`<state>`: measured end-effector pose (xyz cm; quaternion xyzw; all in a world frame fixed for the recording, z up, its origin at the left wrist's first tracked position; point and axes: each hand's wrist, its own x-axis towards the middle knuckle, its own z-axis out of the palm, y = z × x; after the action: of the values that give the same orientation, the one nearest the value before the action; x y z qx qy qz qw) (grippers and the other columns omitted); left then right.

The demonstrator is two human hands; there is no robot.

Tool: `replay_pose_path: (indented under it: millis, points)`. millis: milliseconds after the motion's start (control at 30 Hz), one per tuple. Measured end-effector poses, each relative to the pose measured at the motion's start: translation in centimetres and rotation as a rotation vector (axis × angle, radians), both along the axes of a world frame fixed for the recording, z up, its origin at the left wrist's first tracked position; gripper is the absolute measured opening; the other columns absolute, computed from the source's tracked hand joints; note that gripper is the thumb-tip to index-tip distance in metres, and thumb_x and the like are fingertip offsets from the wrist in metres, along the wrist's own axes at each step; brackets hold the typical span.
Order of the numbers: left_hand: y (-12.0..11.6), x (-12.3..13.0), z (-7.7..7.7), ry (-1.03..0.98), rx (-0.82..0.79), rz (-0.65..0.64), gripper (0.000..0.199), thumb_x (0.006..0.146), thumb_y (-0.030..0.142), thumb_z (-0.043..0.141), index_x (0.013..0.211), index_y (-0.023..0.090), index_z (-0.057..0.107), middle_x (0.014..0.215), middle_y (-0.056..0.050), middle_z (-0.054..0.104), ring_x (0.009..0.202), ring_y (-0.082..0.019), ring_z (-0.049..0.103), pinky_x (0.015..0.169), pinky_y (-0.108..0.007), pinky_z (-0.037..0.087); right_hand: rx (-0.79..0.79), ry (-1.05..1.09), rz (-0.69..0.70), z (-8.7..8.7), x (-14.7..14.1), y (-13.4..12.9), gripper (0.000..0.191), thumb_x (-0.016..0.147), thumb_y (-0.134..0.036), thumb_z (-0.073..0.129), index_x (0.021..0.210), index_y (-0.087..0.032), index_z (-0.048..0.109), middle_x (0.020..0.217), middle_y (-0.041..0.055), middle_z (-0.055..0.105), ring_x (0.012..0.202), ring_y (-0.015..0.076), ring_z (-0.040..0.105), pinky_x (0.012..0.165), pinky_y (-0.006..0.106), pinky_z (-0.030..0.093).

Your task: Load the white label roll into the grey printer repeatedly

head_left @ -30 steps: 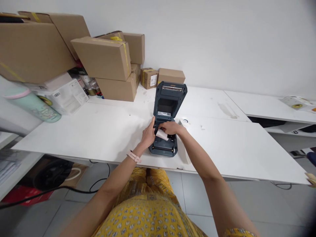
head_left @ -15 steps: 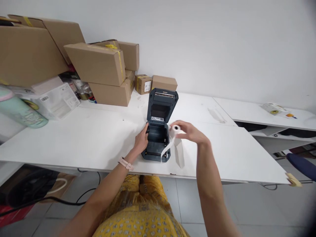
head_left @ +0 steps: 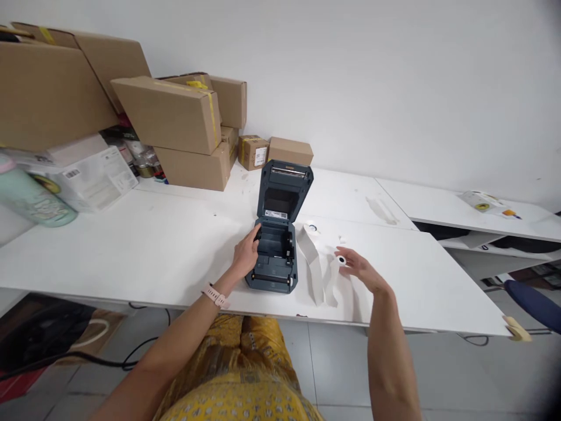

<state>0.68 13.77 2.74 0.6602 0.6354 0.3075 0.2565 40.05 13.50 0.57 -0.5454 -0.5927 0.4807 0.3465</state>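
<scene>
A dark blue label printer point(head_left: 274, 266) stands on the table with its lid point(head_left: 284, 190) raised and its roll bay bare. My left hand point(head_left: 245, 252) grips the printer's left edge, fingertips at the inner side of the bay. Right of the printer, my right hand point(head_left: 357, 269) has its fingers around a small white paper roll point(head_left: 340, 261), whose loose end hangs down toward the tabletop. Between printer and hand lies a long white paper strip point(head_left: 313, 266), running from a second roll point(head_left: 312, 228) behind it.
Cardboard boxes point(head_left: 164, 114) are stacked at the back left, beside a white box point(head_left: 103, 181) and a mint green bottle point(head_left: 37, 196). Two smaller cartons point(head_left: 289, 150) sit behind the printer. A white packet point(head_left: 486, 202) lies far right. The table's front edge point(head_left: 263, 311) runs close to me.
My right hand has carried the paper roll from the printer's side rightward and toward me. The roll's tail has left the printer bay. My left hand stays on the printer.
</scene>
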Motion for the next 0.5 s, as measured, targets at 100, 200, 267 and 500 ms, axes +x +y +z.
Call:
replay_pose_path:
  millis: [100, 200, 267, 500]
  points:
    - [0.1, -0.1, -0.3, 0.004, 0.012, -0.001, 0.058, 0.098, 0.021, 0.032, 0.156, 0.021, 0.038, 0.148, -0.011, 0.058, 0.135, -0.032, 0.057, 0.11, -0.052, 0.045, 0.121, -0.038, -0.01, 3.0, 0.4, 1.7, 0.068, 0.075, -0.045, 0.081, 0.138, -0.034, 0.056, 0.15, 0.0096, 0.056, 0.143, 0.0315, 0.048, 0.115, 0.052, 0.043]
    - [0.2, -0.5, -0.7, 0.004, 0.021, -0.016, 0.061, 0.096, 0.022, 0.035, 0.158, 0.025, 0.035, 0.147, -0.009, 0.06, 0.131, -0.033, 0.059, 0.108, -0.051, 0.046, 0.121, -0.146, 0.034, 4.8, -1.2, 5.4, 0.079, 0.072, -0.044, 0.083, 0.142, -0.03, 0.051, 0.155, 0.013, 0.049, 0.147, 0.0313, 0.043, 0.121, 0.053, 0.036]
    - [0.4, -0.7, -1.0, 0.003, 0.027, -0.035, 0.065, 0.095, 0.021, 0.036, 0.16, 0.026, 0.03, 0.144, -0.009, 0.062, 0.126, -0.032, 0.063, 0.107, -0.05, 0.047, 0.033, -0.242, 0.098, 4.8, -3.1, 8.1, 0.092, 0.062, -0.039, 0.088, 0.144, -0.028, 0.049, 0.16, 0.016, 0.042, 0.149, 0.0331, 0.04, 0.12, 0.053, 0.036]
    - [0.1, -0.7, -1.1, -0.015, 0.019, -0.033, 0.069, 0.094, 0.019, 0.037, 0.162, 0.022, 0.023, 0.124, -0.012, 0.072, 0.109, -0.029, 0.069, 0.102, -0.05, 0.049, -0.046, -0.273, 0.189, 2.5, -8.3, 12.6, 0.079, 0.053, -0.023, 0.086, 0.127, -0.02, 0.06, 0.132, 0.0133, 0.066, 0.122, 0.0314, 0.062, 0.106, 0.047, 0.049]
